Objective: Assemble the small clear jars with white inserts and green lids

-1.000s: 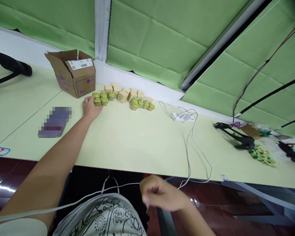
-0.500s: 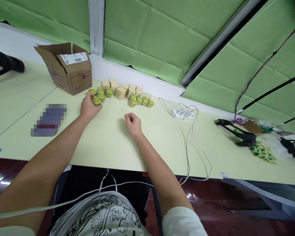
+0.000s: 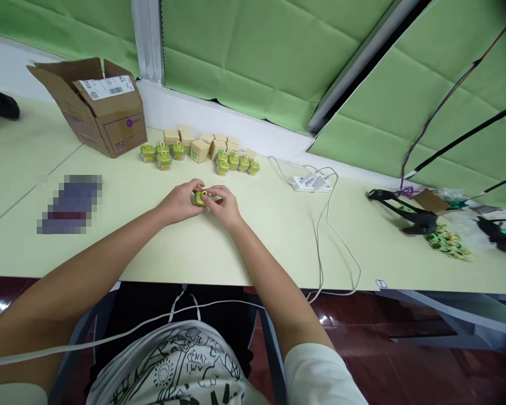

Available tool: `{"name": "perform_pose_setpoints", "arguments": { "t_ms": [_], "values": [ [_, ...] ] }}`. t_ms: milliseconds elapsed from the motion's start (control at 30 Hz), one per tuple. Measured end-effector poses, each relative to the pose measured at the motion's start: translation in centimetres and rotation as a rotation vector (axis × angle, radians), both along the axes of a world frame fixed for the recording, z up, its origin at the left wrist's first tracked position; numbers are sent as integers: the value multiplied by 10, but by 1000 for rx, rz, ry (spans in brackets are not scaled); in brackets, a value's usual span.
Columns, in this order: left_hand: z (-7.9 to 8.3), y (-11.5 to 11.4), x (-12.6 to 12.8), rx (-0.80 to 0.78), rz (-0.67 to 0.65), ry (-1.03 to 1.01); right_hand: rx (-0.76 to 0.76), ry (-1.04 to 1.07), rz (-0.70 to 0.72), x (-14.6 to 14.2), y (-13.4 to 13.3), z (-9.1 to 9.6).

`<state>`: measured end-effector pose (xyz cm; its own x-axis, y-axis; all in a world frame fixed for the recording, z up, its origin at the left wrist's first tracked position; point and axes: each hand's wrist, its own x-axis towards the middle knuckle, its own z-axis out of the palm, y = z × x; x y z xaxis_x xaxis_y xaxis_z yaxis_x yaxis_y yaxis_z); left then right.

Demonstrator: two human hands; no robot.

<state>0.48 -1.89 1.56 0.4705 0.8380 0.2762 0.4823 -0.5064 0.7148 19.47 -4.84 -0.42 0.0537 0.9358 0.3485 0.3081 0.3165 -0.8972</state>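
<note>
A small green item with a yellow loop is held between both hands over the middle of the pale table. My left hand grips its left side, fingers curled. On its right side my right hand pinches it. Behind, near the wall, stand more green items in one group and a second green group, with several small tan boxes between and behind them.
An open cardboard carton sits at the back left. A blurred dark flat object lies at the left. A white adapter with cables trails right of centre. Dark straps and green rings lie at the far right.
My left hand picked one green item from the back row and brought it to the table's middle. My right hand rose from below the table edge and joined it on the item.
</note>
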Motion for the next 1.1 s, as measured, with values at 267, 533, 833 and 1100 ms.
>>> {"name": "perform_pose_setpoints", "arguments": {
  "t_ms": [267, 533, 833, 1100],
  "values": [
    [-8, 9, -3, -26, -19, -25, -79, 60, 41, -6, -2, -2],
    [-5, 8, -3, -20, 9, -14, -54, 82, -1, -9, -4, -2],
    [-14, 28, -17, -12, 111, -45, -131, 496, -217, 12, 10, 5],
    [-7, 34, -24, 103, 269, 45, -370, 870, -180, 8, 8, 13]
  ]
}}
